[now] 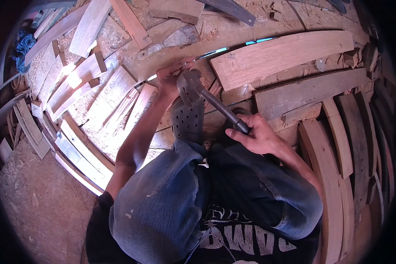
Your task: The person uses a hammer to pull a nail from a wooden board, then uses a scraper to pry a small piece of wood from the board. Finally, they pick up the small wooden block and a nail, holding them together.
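Note:
My right hand (260,135) is wrapped around the handle of a claw hammer (222,108). The hammer slants up and to the left, its curved head next to the fingers of my left hand (168,80). Those fingers are bent in a pinch low over the plank floor, and what they hold is too small and too covered to make out. Directly below the hammer head is my grey clog (187,121), pierced with holes. A broad, slightly curved board (281,57) lies to the right of my left hand.
Several cut wood pieces (77,83) and splintered offcuts lie on the left. Long curved boards (328,189) are stacked close by my right knee. A darker plank (310,94) lies beyond my right hand. Sawdust and shavings cover the floor, and bright gaps show between planks.

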A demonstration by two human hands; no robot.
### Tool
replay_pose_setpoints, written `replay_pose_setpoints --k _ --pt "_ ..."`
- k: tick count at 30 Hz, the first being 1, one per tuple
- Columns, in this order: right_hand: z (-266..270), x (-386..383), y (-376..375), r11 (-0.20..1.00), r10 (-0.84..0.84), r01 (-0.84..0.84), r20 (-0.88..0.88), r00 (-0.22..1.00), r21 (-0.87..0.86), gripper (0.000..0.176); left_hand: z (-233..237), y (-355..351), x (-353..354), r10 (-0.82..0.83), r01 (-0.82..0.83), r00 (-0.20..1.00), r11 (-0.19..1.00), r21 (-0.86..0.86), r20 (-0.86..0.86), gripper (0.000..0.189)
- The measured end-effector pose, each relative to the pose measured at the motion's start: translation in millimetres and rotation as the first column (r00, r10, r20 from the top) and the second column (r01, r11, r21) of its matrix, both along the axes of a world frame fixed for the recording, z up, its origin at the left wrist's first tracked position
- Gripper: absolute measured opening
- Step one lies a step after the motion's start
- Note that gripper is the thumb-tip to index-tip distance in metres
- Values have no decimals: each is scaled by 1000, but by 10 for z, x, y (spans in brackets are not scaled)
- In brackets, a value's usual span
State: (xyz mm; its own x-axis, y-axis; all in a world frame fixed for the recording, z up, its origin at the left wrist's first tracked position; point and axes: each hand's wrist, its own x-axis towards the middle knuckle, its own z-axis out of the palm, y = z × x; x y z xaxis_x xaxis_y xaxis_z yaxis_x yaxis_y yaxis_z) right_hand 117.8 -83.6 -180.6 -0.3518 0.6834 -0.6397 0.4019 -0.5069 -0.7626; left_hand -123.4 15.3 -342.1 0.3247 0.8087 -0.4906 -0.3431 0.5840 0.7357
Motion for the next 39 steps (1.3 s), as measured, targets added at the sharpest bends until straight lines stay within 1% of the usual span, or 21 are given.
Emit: replay_pose_setpoints --k 2,6,8,9,11,12,14,15,17,18,20,24,26,27,29,30,32,35,36,38,39 --pt "-1 12 -24 1000 -4 4 -13 1000 -5 28 -93 -42 26 60 9 981 937 349 -184 23" --pt "2 2 -25 997 14 -8 -72 997 75 24 -3 -6 -34 -27 63 972 987 150 -232 25" --pt "-13 -14 -8 994 14 -4 -83 996 113 22 76 -17 -29 28 243 854 862 445 -520 26" --pt "-21 -28 7 988 17 -2 -95 995 151 21 40 -8 -57 27 244 854 862 445 -520 26" --pt "-13 -55 64 992 9 0 -76 997 126 20 -33 18 -106 -59 508 683 755 415 -728 30" --pt "-9 -62 81 995 2 4 -57 998 100 19 -64 -18 -104 -60 508 684 754 416 -727 30" --pt "-54 -63 53 995 -8 12 -40 999 94 18 -95 -102 -86 -36 252 869 890 380 -493 32" --pt "-71 -62 48 996 -14 17 -25 1000 89 18 -163 -115 -98 -36 252 870 890 380 -492 32" --pt "0 -59 101 999 -15 17 -28 999 51 21 -285 -115 -134 18 115 971 842 527 -240 35" --pt "27 -63 112 1000 -15 16 -34 999 12 30 -335 -150 -162 19 114 970 844 523 -242 35" --pt "-14 -75 88 999 -19 20 -56 998 35 30 -231 -126 -163 -5 289 854 836 466 -520 35" --pt "7 -87 131 997 3 3 -74 997 80 30 51 -57 -134 -11 240 866 886 396 -500 32" --pt "28 -75 159 994 41 -33 -75 996 108 20 199 -10 -145 27 273 857 823 499 -514 31" --pt "34 -73 168 988 77 -67 -72 994 137 24 276 5 -142 26 274 856 824 495 -517 31" --pt "27 -80 184 985 94 -80 -87 992 153 23 388 16 -111 -86 310 721 927 210 -688 19" --pt "22 -82 192 981 110 -93 -97 989 172 23 338 19 -91 -87 311 719 927 208 -689 19" --pt "26 -90 208 983 122 -109 -86 989 145 22 146 40 -34 143 245 803 805 540 -578 20" --pt "42 -101 233 986 129 -119 -80 988 118 21 -22 25 28 240 124 834 796 593 -496 6" --pt "44 -106 238 987 122 -111 -88 989 117 21 14 27 36 241 123 834 797 592 -497 6" --pt "24 -95 224 987 118 -108 -80 990 119 21 96 20 33 109 160 794 912 379 -598 6" --pt "14 -91 216 987 112 -103 -70 991 122 22 151 35 49 110 159 793 912 378 -599 6"
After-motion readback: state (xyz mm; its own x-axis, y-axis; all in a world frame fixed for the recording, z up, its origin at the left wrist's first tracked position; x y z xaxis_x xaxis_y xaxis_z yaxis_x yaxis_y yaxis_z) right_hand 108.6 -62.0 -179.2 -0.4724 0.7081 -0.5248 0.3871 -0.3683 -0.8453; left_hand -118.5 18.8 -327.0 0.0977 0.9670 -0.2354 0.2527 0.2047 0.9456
